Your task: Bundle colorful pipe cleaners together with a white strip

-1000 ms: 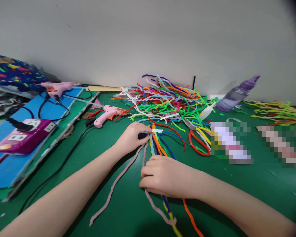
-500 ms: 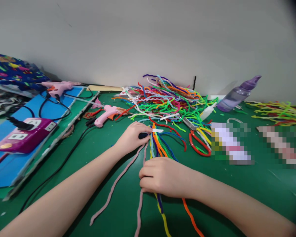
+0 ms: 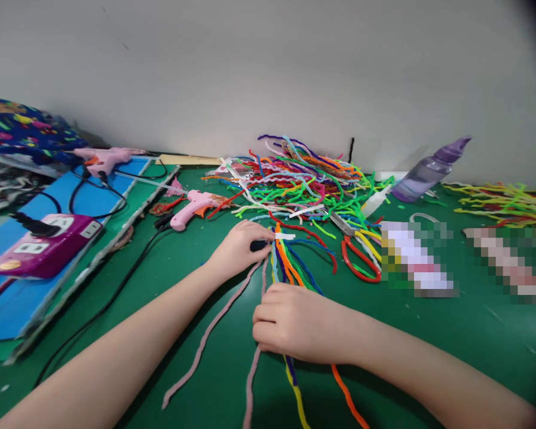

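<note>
Several coloured fuzzy strands (image 3: 290,265) fan out toward me from a white strip (image 3: 285,236) at their top end. My left hand (image 3: 240,247) pinches that top end beside the strip. Over the middle of the strands lies my right hand (image 3: 295,322), its fingers curled and closed at a pink strand (image 3: 251,381); the fingertips are partly hidden. Another pink strand (image 3: 214,325) runs free to the lower left. Below my right hand, yellow, purple and orange strands (image 3: 346,393) come out on the green table (image 3: 196,381).
Behind the hands is a pile of fuzzy sticks (image 3: 295,173). Red-handled scissors (image 3: 361,259), a glue bottle (image 3: 375,201) and a purple bottle (image 3: 429,173) lie to the right. Leftward are a pink glue gun (image 3: 192,208), its black cable and a purple power strip (image 3: 47,244).
My right hand has shifted very slightly down toward me along the strands. My left hand keeps its place at the top end.
</note>
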Tool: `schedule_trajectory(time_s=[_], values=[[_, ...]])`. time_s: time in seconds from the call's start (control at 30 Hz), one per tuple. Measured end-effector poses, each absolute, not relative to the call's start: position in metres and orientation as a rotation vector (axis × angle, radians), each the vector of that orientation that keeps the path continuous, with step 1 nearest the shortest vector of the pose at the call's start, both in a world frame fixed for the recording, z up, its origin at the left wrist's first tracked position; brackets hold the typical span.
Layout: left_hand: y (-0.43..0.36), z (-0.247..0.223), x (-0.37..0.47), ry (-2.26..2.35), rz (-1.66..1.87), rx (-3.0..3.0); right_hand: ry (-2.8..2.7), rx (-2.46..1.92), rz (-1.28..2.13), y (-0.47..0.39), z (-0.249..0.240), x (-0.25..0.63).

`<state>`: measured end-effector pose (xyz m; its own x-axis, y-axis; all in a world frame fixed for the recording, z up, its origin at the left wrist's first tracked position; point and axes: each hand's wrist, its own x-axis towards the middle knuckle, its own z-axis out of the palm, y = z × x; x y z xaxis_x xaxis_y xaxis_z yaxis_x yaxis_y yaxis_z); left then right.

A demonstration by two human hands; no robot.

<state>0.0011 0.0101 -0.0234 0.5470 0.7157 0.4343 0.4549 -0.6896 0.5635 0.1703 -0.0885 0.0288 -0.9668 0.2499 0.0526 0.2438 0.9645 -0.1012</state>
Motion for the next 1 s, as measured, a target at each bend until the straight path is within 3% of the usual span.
schedule_trajectory(time_s=[0.47,0.73,1.0], values=[[0.011,-0.024,0.001,0.942,0.928,2.41,-3.138,-0.319,0.43,-0.096,0.036,0.171],[0.011,-0.024,0.001,0.948,0.929,2.407,-3.085,-0.279,0.828,-0.091,0.042,0.177],[0.011,-0.023,0.001,0.952,0.925,2.408,-3.074,-0.323,0.867,-0.09,0.035,0.176]])
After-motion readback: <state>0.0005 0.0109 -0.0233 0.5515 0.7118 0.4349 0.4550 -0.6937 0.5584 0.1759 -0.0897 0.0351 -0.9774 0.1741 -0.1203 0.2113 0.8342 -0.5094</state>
